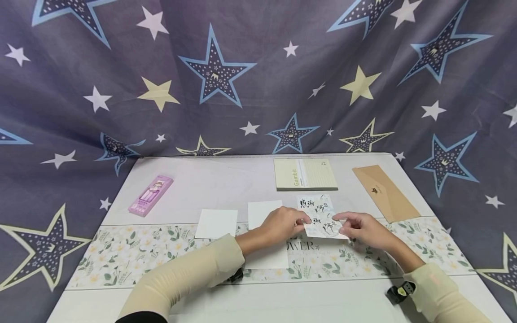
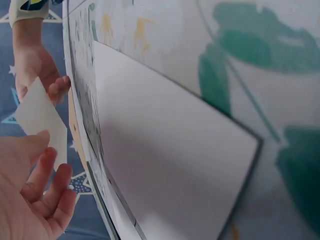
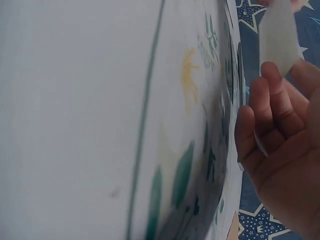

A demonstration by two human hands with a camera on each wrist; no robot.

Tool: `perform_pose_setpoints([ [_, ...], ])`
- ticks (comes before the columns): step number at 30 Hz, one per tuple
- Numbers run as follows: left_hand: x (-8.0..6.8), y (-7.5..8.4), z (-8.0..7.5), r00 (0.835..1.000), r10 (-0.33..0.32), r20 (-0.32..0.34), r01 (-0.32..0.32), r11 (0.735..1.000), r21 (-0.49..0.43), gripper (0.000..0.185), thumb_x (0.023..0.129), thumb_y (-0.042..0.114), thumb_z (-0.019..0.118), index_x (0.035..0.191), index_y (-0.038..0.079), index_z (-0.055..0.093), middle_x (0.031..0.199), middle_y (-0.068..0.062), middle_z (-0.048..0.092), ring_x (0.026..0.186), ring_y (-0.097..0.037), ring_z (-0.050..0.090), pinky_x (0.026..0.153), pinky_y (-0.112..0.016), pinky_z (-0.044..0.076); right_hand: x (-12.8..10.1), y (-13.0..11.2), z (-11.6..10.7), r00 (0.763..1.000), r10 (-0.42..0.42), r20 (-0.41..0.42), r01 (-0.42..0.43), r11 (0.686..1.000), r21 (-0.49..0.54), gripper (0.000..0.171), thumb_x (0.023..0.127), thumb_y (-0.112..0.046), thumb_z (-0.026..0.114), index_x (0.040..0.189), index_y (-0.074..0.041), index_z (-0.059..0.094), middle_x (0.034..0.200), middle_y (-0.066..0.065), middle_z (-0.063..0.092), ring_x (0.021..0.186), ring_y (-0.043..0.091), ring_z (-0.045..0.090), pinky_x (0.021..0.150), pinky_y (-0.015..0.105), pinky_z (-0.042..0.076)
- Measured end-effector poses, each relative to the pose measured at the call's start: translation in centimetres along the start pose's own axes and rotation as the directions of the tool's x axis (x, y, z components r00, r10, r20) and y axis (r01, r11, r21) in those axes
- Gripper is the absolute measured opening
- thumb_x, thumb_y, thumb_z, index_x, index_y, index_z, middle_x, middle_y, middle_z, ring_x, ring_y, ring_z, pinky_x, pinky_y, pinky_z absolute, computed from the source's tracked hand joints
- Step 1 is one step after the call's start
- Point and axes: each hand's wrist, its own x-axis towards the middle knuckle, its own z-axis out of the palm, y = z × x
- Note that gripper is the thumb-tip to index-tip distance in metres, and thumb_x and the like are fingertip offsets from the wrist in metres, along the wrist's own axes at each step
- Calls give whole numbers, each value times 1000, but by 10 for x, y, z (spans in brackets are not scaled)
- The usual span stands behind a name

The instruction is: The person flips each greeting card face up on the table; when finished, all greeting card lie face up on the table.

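A: Two hands meet over one printed card (image 1: 322, 218) in the head view. The left hand (image 1: 282, 224) pinches its left edge with curled fingers, and the right hand (image 1: 361, 226) pinches its right edge. The card is held just above the floral mat (image 1: 121, 255), right of the table's middle.

B: And around it?

A: A large white sheet (image 1: 267, 258) lies under the left wrist, with a smaller white card (image 1: 216, 223) to its left. Far off, a Gambit notepad (image 1: 304, 174) lies flat, a brown envelope (image 1: 385, 192) sits at the far right, and a pink box (image 1: 151, 195) at the far left.

B: The left wrist view?

A: The left hand (image 2: 30, 195) is near the lens, its thumb on the card's pale back (image 2: 40, 117) and its fingers curled below. The right hand (image 2: 37, 70) grips the far side. The white sheet (image 2: 165, 160) fills the middle.

B: The right wrist view?

A: The right hand (image 3: 282, 150) has curled fingers, and the card (image 3: 277, 35) rises above their tips. The mat (image 3: 100, 120) fills the left.
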Motion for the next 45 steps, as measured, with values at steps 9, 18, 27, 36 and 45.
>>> perform_pose_setpoints([
  [9,-2,10,2,994,28,109,-32,999,34,28,94,17,57,119,21,69,109,6,73,94,-6,68,79,-20,53,-1,-3,1,999,24,26,-19,983,-182,57,87,-30,70,138,-15,51,74,-5,62,56,1,48,50,22,43],
  [18,-4,16,7,976,41,215,-54,997,54,39,91,35,64,126,18,64,75,10,61,67,-2,51,61,-18,41,-5,-4,5,996,44,78,-21,959,-282,57,87,-32,69,138,-14,51,73,-8,59,56,0,44,51,20,41],
  [27,-4,18,15,968,36,248,-58,995,81,34,89,40,65,116,20,67,68,13,53,63,-2,47,55,-17,37,-8,-2,6,995,59,78,-31,948,-317,56,87,-29,70,138,-14,52,71,-10,58,56,-1,45,51,20,42],
  [36,-2,18,19,964,34,264,-62,993,100,38,88,41,65,119,19,67,71,11,55,63,-4,48,57,-19,38,-10,-4,6,990,83,111,-44,948,-316,57,87,-33,69,139,-14,51,71,-9,56,56,0,44,52,20,40],
  [45,2,18,21,960,2,278,-43,989,140,44,87,42,66,125,19,64,80,7,63,67,-5,51,60,-20,43,-7,-4,6,988,106,114,-61,939,-338,57,88,-30,69,139,-14,51,69,-9,54,54,1,41,51,20,39],
])
